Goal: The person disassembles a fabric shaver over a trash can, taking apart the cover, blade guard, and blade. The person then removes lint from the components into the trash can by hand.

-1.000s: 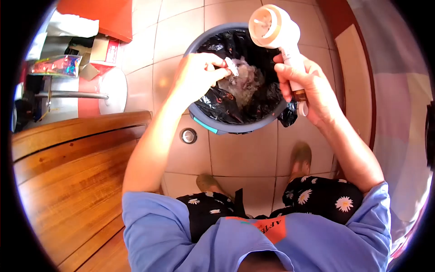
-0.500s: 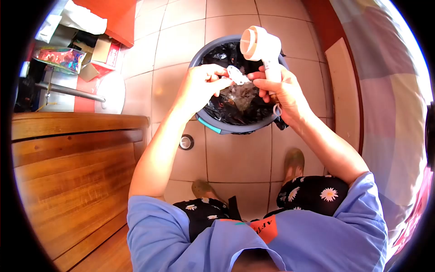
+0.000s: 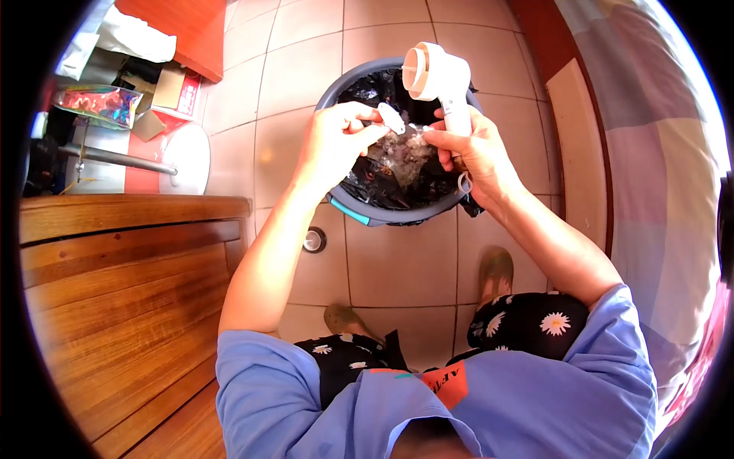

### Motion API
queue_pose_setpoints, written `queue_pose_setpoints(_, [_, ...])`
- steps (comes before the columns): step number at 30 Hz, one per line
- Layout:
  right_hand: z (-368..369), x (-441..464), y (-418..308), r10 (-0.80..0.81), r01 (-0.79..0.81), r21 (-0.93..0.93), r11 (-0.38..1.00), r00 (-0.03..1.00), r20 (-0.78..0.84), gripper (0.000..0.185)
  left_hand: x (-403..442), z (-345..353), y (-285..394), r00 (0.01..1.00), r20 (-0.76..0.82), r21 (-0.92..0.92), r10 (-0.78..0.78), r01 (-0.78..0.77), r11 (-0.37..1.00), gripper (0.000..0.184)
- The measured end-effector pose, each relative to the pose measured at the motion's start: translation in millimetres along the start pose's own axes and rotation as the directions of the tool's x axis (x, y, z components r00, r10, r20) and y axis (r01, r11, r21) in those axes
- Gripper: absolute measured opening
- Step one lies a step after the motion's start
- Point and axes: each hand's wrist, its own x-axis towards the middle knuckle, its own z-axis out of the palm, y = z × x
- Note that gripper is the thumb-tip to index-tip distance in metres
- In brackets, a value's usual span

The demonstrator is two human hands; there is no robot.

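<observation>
My right hand (image 3: 483, 153) is wrapped round the handle of a white fabric shaver (image 3: 453, 75), its round, pale pink-rimmed head pointing up and to the left. Between the thumb and fingers of my left hand (image 3: 327, 145) is a small flat white plastic part (image 3: 391, 118). Both hands are over a grey bin (image 3: 334, 96) lined with a black bag (image 3: 375, 197). Greyish-white lint (image 3: 405, 157) shows below and between the hands. Some pale fluff is at my right fingertips; whether they pinch it I cannot tell.
A wooden cabinet (image 3: 138, 298) stands at the left. Beyond it are a cardboard box (image 3: 170, 88), a shiny packet (image 3: 99, 105) and a metal bar (image 3: 126, 157). A checked bedspread (image 3: 650, 191) hangs along the right. A small round metal object (image 3: 314, 239) is on the tiled floor.
The white part in my left hand has tilted and moved slightly up and left. More lint shows between the hands. My right hand keeps its hold on the shaver.
</observation>
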Motion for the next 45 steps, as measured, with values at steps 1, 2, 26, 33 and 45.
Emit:
queue_pose_setpoints(1, [-1.1, -0.3, -0.3, -0.009, 0.009, -0.034, 0.999, 1.0, -0.009, 0.039, 0.6, 0.3, -3.0, 1.0, 0.002, 0.001, -0.002, 0.002, 1.0, 0.016])
queue_pose_setpoints(2, [-2.3, -0.7, -0.3, -0.02, 0.018, -0.068, 0.998, 1.0, -0.019, 0.039, 1.3, 0.6, -5.4, 1.0, -0.006, 0.028, 0.023, -0.023, 0.999, 0.015])
queue_pose_setpoints(26, [3.5, 0.4, 3.7, -0.116, 0.112, -0.124, 0.986, 0.993, -0.022, 0.033, -3.6, 23.5, 8.9, 0.995, -0.03, 0.24, 0.1, -0.09, 0.966, 0.018])
queue_pose_setpoints(33, [3.6, -0.7, 5.3, -0.111, 0.103, -0.172, 0.98, 0.993, -0.034, 0.037, -8.4, 27.9, 16.6, 0.994, -0.006, 0.25, 0.107, -0.102, 0.963, 0.012])
queue_pose_setpoints(45, [3.1, 5.2, 13.8, -0.203, 0.184, -0.246, 0.952, 0.978, -0.054, 0.035, -7.3, 31.0, 10.8, 0.991, -0.029, 0.245, 0.131, -0.12, 0.962, 0.019])
